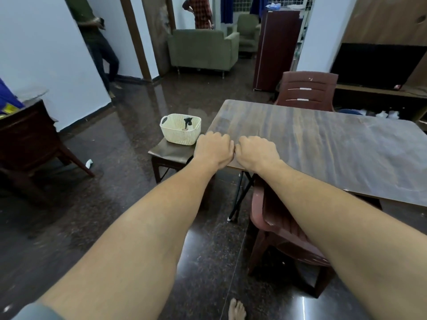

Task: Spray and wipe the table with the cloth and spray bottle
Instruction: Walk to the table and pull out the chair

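Observation:
A brown wood-grain table [323, 144] fills the right half of the view. My left hand [213, 148] and my right hand [257, 152] lie side by side as fists over the table's near-left corner, knuckles up, thumbs touching, with nothing seen in them. Left of the table, a cream woven basket [180, 132] stands on a small dark stool [171, 155]. The black trigger head of a spray bottle [188, 122] pokes up inside the basket. No cloth is visible to me.
A maroon plastic chair [284, 225] is tucked under the table's near edge, and another [306, 91] stands at its far side. A dark wooden chair [30, 139] is at the left. Two people stand far back near a green sofa [203, 49]. The floor is glossy dark stone.

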